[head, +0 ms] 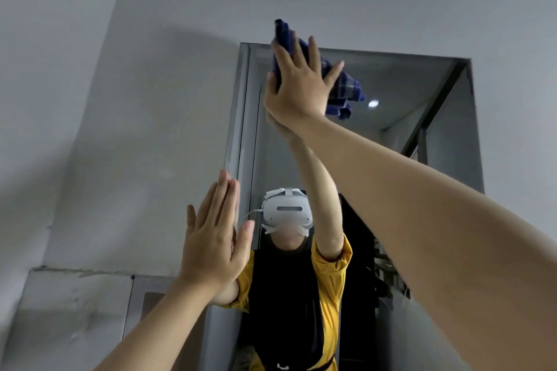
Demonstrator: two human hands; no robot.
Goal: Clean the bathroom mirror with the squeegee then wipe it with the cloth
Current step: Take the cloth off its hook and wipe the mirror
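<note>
The bathroom mirror hangs on the grey wall, its top edge high in the view. My right hand is raised to the mirror's top left corner and presses a dark blue checked cloth flat against the glass; part of the cloth hangs loose to the right of my fingers. My left hand is flat with its fingers together against the wall and the mirror's left edge, lower down, holding nothing. The glass reflects a person in a yellow top with a white headset. No squeegee is in view.
A grey plastered wall surrounds the mirror. A ledge or box-shaped wall section juts out at the lower left. The mirror reflects a ceiling light and a dark doorway behind the person.
</note>
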